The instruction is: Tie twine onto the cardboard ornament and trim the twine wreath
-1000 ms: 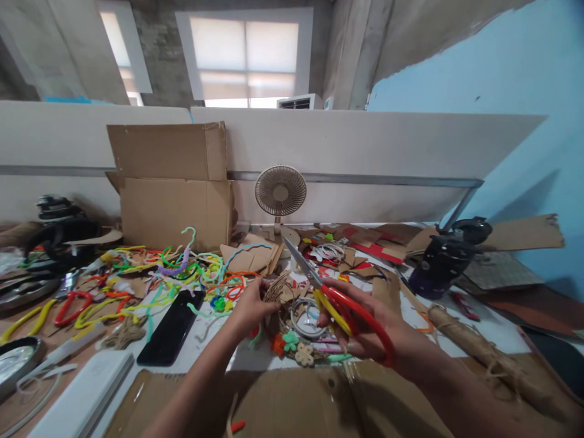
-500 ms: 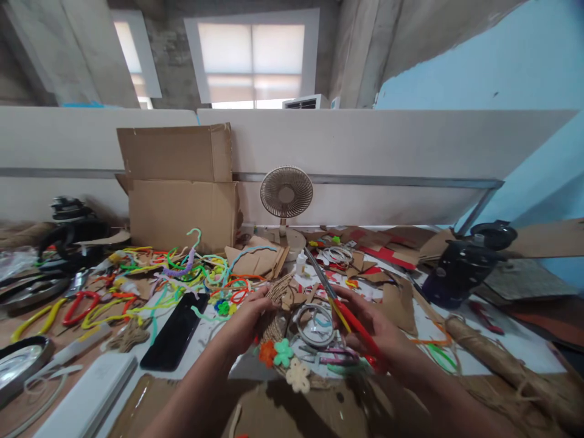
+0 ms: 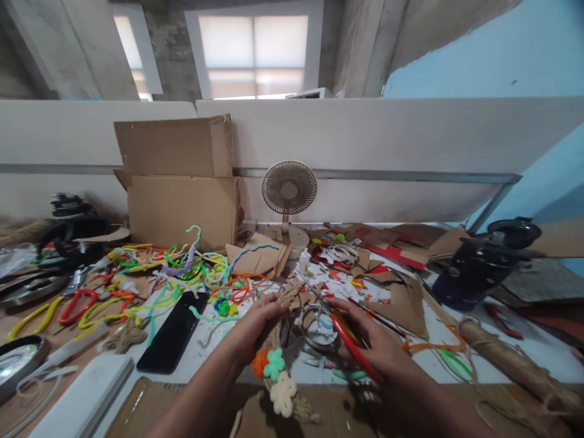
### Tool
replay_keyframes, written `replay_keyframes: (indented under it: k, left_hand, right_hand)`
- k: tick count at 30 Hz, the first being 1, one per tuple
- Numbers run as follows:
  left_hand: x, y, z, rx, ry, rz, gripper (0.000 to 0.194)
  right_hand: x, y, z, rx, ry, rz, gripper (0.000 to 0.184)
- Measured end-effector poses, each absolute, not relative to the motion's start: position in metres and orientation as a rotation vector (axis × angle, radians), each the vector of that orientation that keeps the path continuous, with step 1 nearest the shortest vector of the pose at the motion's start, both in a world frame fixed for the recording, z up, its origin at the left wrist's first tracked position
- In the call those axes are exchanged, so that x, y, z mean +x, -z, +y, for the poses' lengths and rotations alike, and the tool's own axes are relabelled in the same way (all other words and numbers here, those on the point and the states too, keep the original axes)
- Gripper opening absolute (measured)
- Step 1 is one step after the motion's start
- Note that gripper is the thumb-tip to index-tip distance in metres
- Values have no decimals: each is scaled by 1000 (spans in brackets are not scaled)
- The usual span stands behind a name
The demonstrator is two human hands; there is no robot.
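Firstly, near the left edge of the tabletop point(image 3: 194, 363), the yellow pliers point(image 3: 48, 315) lie beside the red pliers point(image 3: 93, 303), and closer to the front left corner is a white box point(image 3: 84, 395). To the right of these, a black phone point(image 3: 173, 334) lies flat, and many coloured fuzzy wires point(image 3: 179, 269) are spread behind it, before a standing cardboard box point(image 3: 182, 210). Next comes the left hand point(image 3: 262, 321); its fingers are closed on a rope band point(image 3: 274, 336), which is above the middle of the front edge. An orange flower, a green flower point(image 3: 274, 364) and a cream flower point(image 3: 283, 393) are on this band. A fan point(image 3: 289, 188) stands at the back edge. The right hand point(image 3: 362, 333) is closed around the red-handled scissors point(image 3: 351, 347); their blades point to the band, but how far they are apart, I cannot tell. Near the right edge is a dark jug point(image 3: 474, 274).
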State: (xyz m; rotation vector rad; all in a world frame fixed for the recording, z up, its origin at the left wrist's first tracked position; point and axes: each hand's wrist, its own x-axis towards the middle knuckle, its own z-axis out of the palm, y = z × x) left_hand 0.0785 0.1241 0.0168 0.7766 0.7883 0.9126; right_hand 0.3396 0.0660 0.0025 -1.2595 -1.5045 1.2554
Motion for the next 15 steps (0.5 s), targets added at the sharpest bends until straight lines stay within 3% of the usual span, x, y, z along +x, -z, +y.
replay_keyframes:
  k: [7,15]
  left_hand:
    - [85,-30,118,771,-996,774,30]
    - [88,-30,116,700,-1130,746,33]
  right_hand:
    - [346,2,68,-1237,-1009,-1671,79]
    - [339,0,65,-1232,-992,-1704,76]
